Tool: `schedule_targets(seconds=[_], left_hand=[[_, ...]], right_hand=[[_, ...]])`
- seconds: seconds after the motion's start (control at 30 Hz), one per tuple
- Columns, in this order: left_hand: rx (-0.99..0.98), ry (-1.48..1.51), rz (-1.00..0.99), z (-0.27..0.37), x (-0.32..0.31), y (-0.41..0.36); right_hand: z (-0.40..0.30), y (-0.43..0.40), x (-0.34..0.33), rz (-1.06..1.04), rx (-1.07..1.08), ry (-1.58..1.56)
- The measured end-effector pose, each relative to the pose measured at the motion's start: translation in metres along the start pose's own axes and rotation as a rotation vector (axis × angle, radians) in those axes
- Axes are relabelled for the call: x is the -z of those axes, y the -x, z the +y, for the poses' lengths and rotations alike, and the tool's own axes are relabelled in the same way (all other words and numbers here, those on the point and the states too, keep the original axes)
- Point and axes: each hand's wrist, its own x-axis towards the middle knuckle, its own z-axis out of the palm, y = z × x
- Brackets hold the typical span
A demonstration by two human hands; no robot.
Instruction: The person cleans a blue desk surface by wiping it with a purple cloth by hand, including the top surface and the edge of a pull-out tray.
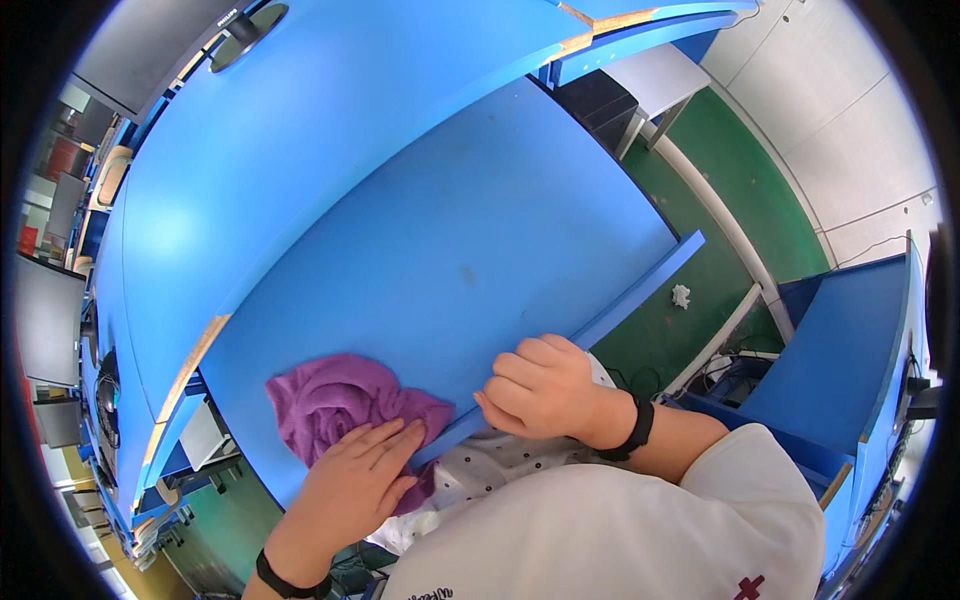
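A crumpled purple cloth [341, 397] lies at the lower left corner of a blue pull-out desk shelf [450, 225], and part of it hangs over the shelf's front lip. My left hand [364, 472] rests palm down on the cloth, fingers extended and slightly apart. My right hand [536, 386] is curled into a fist at the shelf's front lip [637, 289], to the right of the cloth. Nothing shows in the fist, though its inside is hidden. Both wrists wear black bands.
The raised blue desktop [300, 112] overhangs the shelf's far side and bears a monitor [154, 49]. A black box [596, 105] and a white stool [660, 75] stand beyond the shelf. Crumpled white paper [681, 296] lies on the green floor, near another blue desk [832, 352] and cables.
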Motion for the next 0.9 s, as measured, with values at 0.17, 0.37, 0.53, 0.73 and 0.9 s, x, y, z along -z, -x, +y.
schedule_targets(seconds=[0.17,0.37,0.53,0.73,0.9], left_hand=[[-0.123,-0.068,0.060,0.009,0.002,-0.024],[-0.326,-0.146,0.079,0.007,-0.003,-0.074],[-0.215,0.013,-0.097,0.005,0.000,-0.016],[-0.244,-0.142,-0.016,0.013,-0.007,-0.041],[-0.377,-0.183,0.098,0.012,-0.011,-0.074]], right_hand=[[-0.002,-0.005,0.006,0.012,-0.003,-0.102],[-0.003,0.007,0.010,0.020,-0.072,-0.138],[-0.011,0.010,0.028,-0.104,-0.074,-0.141],[-0.011,0.008,0.026,-0.089,-0.104,-0.202],[-0.008,0.009,0.025,-0.083,-0.115,-0.204]])
